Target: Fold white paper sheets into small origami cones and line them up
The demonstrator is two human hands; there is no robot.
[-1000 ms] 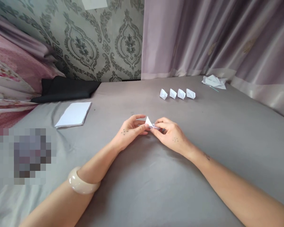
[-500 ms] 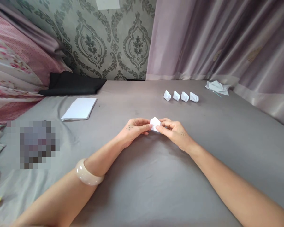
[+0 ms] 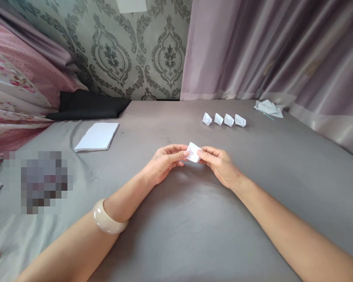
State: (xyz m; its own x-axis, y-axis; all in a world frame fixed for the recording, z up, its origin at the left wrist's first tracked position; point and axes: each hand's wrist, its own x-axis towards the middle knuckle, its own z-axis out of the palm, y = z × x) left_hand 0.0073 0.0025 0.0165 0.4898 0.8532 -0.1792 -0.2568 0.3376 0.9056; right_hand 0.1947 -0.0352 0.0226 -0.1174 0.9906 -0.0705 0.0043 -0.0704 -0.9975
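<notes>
A small folded piece of white paper is held between both hands just above the grey bed sheet. My left hand pinches its left edge with thumb and fingers. My right hand pinches its right edge the same way. A cream bangle sits on my left wrist. Several small folded white paper shapes stand in a row farther back, to the right of my hands.
A stack of flat white paper sheets lies at the left. A black cloth lies behind it by the patterned wall. Crumpled white paper scraps lie near the purple curtain at the back right. Pink floral bedding is piled at the left.
The paper piece went from a pointed triangle standing up between my fingers to a flatter, squarish shape. Both hands stayed pinched on it in about the same place.
</notes>
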